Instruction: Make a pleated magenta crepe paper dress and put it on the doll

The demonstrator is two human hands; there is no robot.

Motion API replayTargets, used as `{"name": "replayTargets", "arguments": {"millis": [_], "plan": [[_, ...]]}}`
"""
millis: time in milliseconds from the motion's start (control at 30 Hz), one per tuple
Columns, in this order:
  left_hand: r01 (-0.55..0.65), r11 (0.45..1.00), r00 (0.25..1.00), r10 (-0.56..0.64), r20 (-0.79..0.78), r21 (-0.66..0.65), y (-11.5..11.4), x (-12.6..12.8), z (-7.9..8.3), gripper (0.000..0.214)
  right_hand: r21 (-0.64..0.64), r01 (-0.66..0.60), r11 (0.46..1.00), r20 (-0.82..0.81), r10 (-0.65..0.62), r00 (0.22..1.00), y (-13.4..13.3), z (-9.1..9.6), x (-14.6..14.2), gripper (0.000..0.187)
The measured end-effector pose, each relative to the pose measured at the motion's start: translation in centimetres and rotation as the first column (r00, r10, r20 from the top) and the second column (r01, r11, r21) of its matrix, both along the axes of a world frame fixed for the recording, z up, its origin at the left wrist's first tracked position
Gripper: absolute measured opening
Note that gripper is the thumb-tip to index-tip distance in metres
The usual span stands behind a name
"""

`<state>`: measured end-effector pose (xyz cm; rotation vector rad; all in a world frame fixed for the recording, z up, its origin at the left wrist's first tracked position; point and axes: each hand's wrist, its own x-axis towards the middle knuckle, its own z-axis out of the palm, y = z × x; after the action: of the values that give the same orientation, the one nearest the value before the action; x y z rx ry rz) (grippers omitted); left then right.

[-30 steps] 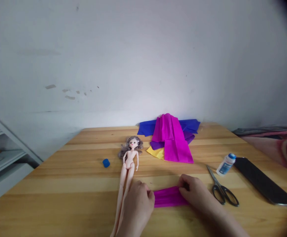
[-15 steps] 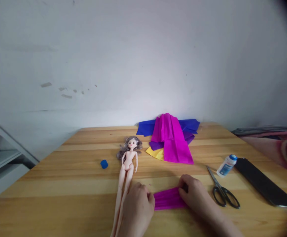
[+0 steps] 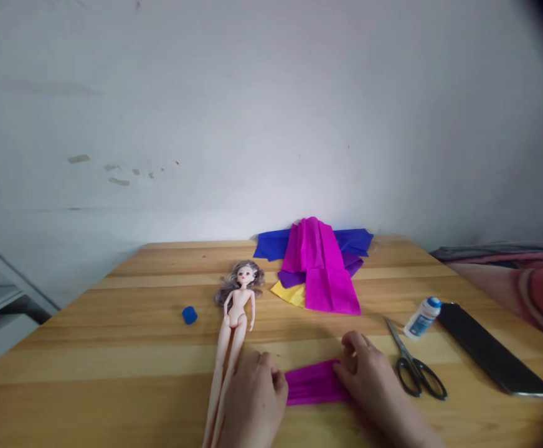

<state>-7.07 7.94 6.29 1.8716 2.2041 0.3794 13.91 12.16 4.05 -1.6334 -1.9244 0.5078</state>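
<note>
A gathered strip of magenta crepe-like paper (image 3: 316,382) lies low over the wooden table between my hands. My left hand (image 3: 255,398) is closed on its left end, with the fingertips partly hidden, and covers part of the doll's legs. At the right end, my right hand (image 3: 369,373) has its thumb touching the strip, while its fingers are parted from the thumb and slightly bent. The strip's far right edge is hidden under this hand. An undressed doll (image 3: 238,311) with long grey-brown hair lies face up left of the strip.
Folded magenta sheets (image 3: 330,289) lie over blue (image 3: 271,244), purple and yellow (image 3: 290,294) ones by the wall. To the right are scissors (image 3: 409,361), a glue bottle (image 3: 421,318) and a flat black object (image 3: 491,351). A small blue cap (image 3: 189,315) sits left of the doll.
My right hand's fingers have loosened and lifted away from the thumb. My left hand keeps its hold on the strip. The whole view has shifted slightly.
</note>
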Motion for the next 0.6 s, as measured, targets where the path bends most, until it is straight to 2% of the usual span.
{"name": "replayTargets", "arguments": {"millis": [133,300,467,600], "plan": [[-0.002,1.0,1.0,0.002,0.018,-0.012,0.0,0.0,0.2,0.015,-0.044,-0.02,0.999,0.025,0.021,0.999,0.1,-0.2,0.0,0.015],[-0.011,1.0,0.999,0.011,0.032,-0.01,0.1,-0.1,0.2,0.015,-0.099,-0.076,0.992,0.024,0.079,0.997,0.0,0.5,0.0,0.007],[-0.017,1.0,0.999,0.017,0.045,-0.001,0.0,0.0,0.3,0.015,-0.136,-0.123,0.983,0.016,0.127,0.992,-0.2,1.0,-0.2,0.009],[-0.009,0.999,0.984,0.003,0.18,0.033,-0.1,-0.7,0.4,0.022,-0.137,-0.16,0.978,0.039,0.166,0.985,-0.1,1.1,-0.3,0.01]]}}
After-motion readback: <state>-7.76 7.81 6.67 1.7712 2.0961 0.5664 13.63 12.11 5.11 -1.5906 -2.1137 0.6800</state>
